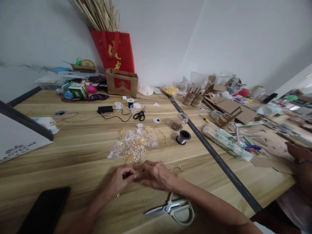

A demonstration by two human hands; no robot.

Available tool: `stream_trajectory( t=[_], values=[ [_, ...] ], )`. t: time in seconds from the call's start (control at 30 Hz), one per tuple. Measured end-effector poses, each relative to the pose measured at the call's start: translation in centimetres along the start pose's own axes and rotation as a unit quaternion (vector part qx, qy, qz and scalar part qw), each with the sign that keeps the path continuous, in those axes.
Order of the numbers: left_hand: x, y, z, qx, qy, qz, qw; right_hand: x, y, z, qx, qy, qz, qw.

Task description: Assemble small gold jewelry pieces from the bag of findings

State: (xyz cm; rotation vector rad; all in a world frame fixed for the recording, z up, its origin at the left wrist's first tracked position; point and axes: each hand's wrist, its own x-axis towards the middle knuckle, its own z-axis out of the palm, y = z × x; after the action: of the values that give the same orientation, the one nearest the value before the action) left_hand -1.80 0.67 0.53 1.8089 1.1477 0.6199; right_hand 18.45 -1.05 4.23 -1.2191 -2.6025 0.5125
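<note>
Just in front of the heap of gold and silver-coloured jewelry findings [135,151], on a wood-grain table [85,175]: a left hand [122,178] with thumb and forefinger in a narrow pinch — in fairness, too blurred there to tell of any small piece between the tips. Close beside it, also in front of the heap, a right hand [156,175] with fingers bent toward the left, fingertips partly hidden, impossible to tell as gripping or empty.

At the left edge of the heap, crumpled clear plastic bags [116,150]; right of the heap, a short gold chain [162,135], then a spool of silvery wire [183,137] and a clear container of brown beads [177,125]. In front of the heap and to its right, past the right hand, a few loose gold findings [180,169]. Farther in front of it, pale-handled scissors [181,213], blades slightly apart and pointing left; to its front left, a black smartphone [45,211].

Behind the heap, black-handled scissors [140,114] and a spool of black thread [131,103]; well behind, a red bag [123,52] full of dry stalks [99,14]. Well right of the heap — plastic-wrapped sticks [221,139] and, beyond, a co-worker's hand [296,151].
</note>
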Motion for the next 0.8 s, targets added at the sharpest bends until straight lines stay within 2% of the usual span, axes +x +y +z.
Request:
stream_trajectory(
  t=[0.17,0.33,0.6,0.8],
  values=[
    [0.2,-0.2,0.1,-0.030,0.004,0.020,0.999,1.4,0.0,2.4,0.007,0.031,-0.024,0.999],
    [0.4,-0.3,0.0,-0.018,0.011,0.006,1.000,1.3,1.1,3.6,0.025,0.065,-0.052,0.996],
    [0.5,-0.1,0.0,0.011,0.019,-0.007,1.000,1.2,2.0,3.8,0.069,0.085,-0.119,0.987],
    [0.6,-0.6,0.2,0.019,0.022,-0.005,1.000,1.1,2.2,3.7,0.103,0.105,-0.123,0.982]
  ],
)
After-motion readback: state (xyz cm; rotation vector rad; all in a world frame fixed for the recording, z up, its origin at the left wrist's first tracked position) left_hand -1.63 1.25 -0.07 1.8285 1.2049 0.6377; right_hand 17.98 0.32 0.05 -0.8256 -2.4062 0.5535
